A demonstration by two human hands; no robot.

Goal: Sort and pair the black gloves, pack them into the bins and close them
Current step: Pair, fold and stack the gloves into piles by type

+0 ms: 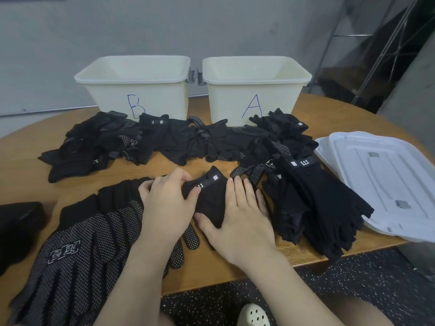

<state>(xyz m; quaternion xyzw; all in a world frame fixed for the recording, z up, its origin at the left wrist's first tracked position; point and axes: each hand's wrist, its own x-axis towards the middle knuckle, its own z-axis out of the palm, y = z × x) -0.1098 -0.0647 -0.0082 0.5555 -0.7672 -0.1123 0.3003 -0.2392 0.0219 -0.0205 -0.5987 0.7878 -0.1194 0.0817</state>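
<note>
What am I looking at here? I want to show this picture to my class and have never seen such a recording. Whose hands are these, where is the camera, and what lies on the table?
There is no machine: a person wears one camera on the head, looking down at their own bare hands. The left hand and the right hand press on a folded black glove between them. On the wooden table lie a row of unsorted gloves, a stack of dotted gloves on the left and a stack of plain gloves on the right. Behind stand two open cream bins, marked B and A. Two white lids wait on the right.
</note>
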